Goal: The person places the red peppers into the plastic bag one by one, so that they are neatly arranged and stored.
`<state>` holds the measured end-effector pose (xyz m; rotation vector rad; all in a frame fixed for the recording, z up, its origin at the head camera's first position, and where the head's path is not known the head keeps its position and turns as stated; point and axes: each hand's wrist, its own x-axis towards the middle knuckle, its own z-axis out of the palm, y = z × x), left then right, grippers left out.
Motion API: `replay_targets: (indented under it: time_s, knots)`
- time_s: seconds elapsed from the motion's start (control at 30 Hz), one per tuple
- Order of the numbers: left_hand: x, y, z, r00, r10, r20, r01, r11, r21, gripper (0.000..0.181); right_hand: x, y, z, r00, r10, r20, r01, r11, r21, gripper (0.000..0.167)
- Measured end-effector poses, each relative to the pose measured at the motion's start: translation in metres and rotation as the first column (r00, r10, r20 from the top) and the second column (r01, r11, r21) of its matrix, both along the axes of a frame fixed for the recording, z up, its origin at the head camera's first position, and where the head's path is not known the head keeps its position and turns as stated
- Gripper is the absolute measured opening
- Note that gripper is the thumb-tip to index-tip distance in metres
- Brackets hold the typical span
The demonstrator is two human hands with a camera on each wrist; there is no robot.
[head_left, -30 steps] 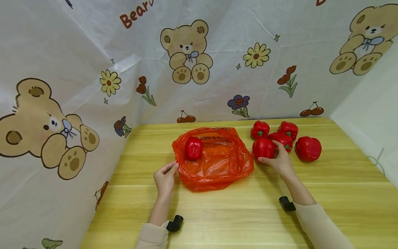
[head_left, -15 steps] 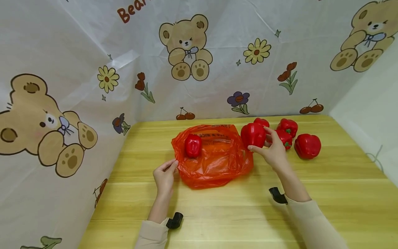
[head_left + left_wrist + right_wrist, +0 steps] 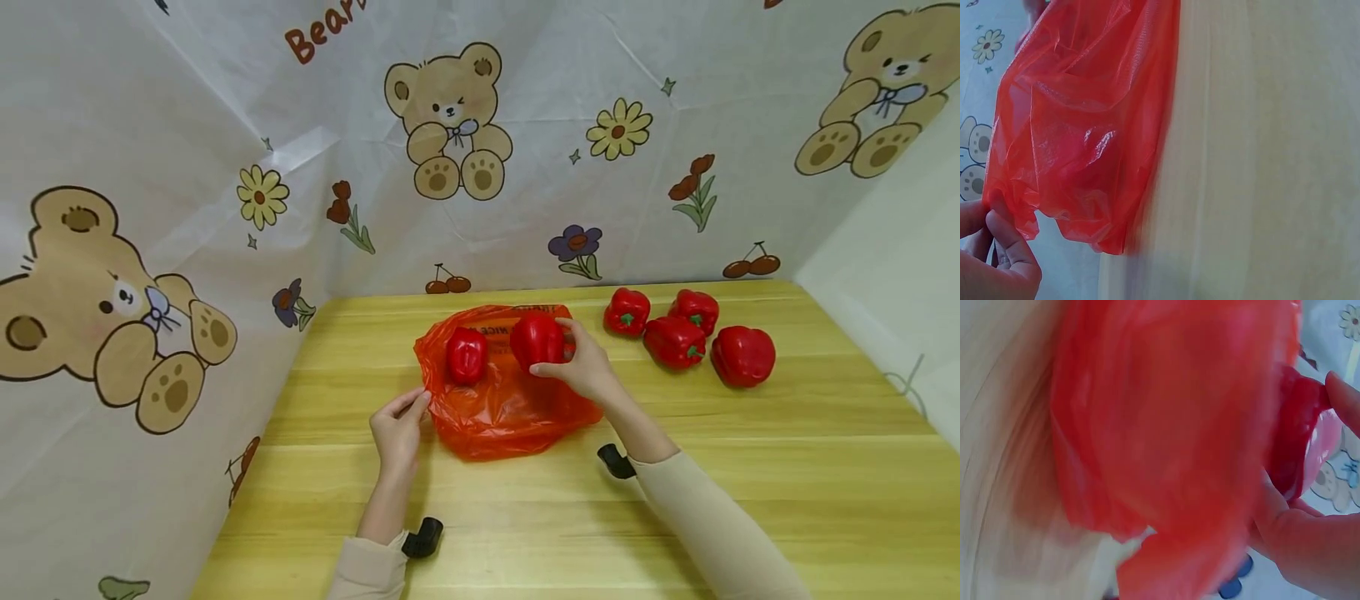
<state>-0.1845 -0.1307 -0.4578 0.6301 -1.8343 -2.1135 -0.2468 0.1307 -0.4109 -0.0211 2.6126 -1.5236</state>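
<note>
From my end, the left hand [image 3: 397, 429] is clamped on the bag [image 3: 480, 447], thumb and fingertips pinching its left edge, I judge to keep the mouth spread and the film from sliding. The right hand [image 3: 583, 367] is wrapped on a pepper [image 3: 536, 342], thumb and fingers at its sides, a grip that I think leaves the underside free. I see it over the bag's right part; whether it touches the film I cannot tell.

A second pepper [image 3: 467, 358] lies inside toward the left, its weight probably steadying the bag. Four more peppers [image 3: 672, 343] sit near one another on the table [image 3: 525, 533] to the right.

Only my head view shows those four plainly. The left wrist view gives me the pinch up close; the right wrist view shows blurred film hiding part of the held pepper.
</note>
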Motion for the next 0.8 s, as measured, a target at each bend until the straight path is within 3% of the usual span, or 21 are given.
replay_targets:
  time_s: [0.47,0.8]
  knots:
    - [0.001,-0.001,0.000,1.000,0.007,-0.006,-0.007,1.000,0.001,0.022,-0.023,-0.038,-0.021,1.000,0.012,0.014,-0.014,0.989,0.145,0.087]
    - [0.000,0.001,-0.001,1.000,0.013,-0.017,-0.013,1.000,0.016,0.021,-0.032,-0.050,-0.033,1.000,-0.007,-0.004,0.007,0.986,0.167,0.090]
